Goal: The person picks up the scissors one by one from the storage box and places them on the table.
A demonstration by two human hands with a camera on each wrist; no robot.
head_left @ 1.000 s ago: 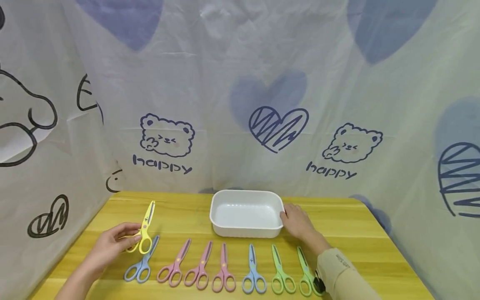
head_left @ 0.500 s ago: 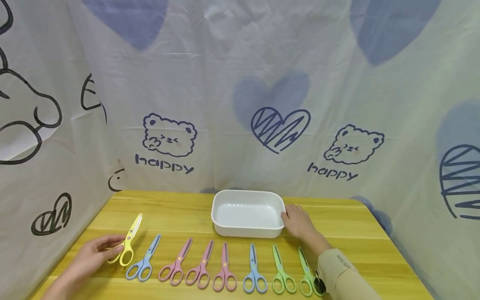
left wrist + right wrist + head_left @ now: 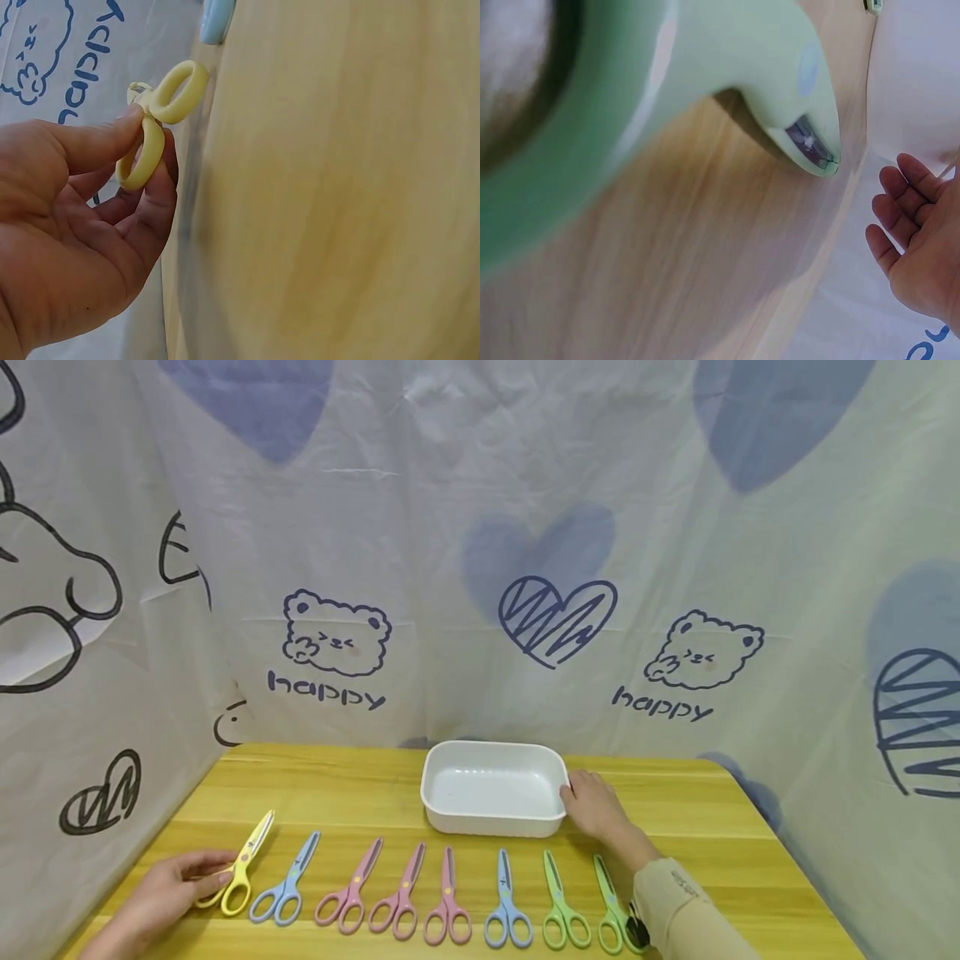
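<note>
Thumb and fingers of my left hand point(image 3: 168, 893) pinch a handle loop of the yellow scissors point(image 3: 238, 877), at the left end of a row of scissors. Their blades point away from me; in the left wrist view the yellow handle loops point(image 3: 180, 91) show, but the blades are mostly hidden. Whether these scissors touch the table cannot be told. Just right of them lie blue scissors point(image 3: 288, 885). My right hand point(image 3: 597, 806) grips the right end of a white plastic box point(image 3: 495, 823), its thumb at the rim. The right wrist view shows its fingers point(image 3: 907, 202) beside the wall.
Further along the row on the wooden table point(image 3: 675, 793) lie several pink scissors point(image 3: 401, 893), another blue pair point(image 3: 505, 893) and two green pairs point(image 3: 562, 902). The right forearm point(image 3: 682, 902) reaches over the rightmost green scissors point(image 3: 613, 906). A printed cloth point(image 3: 450, 693) hangs behind.
My left hand has moved left and toward me with the yellow scissors, from over the left blue scissors to beside them. My right hand has stayed at the box.
</note>
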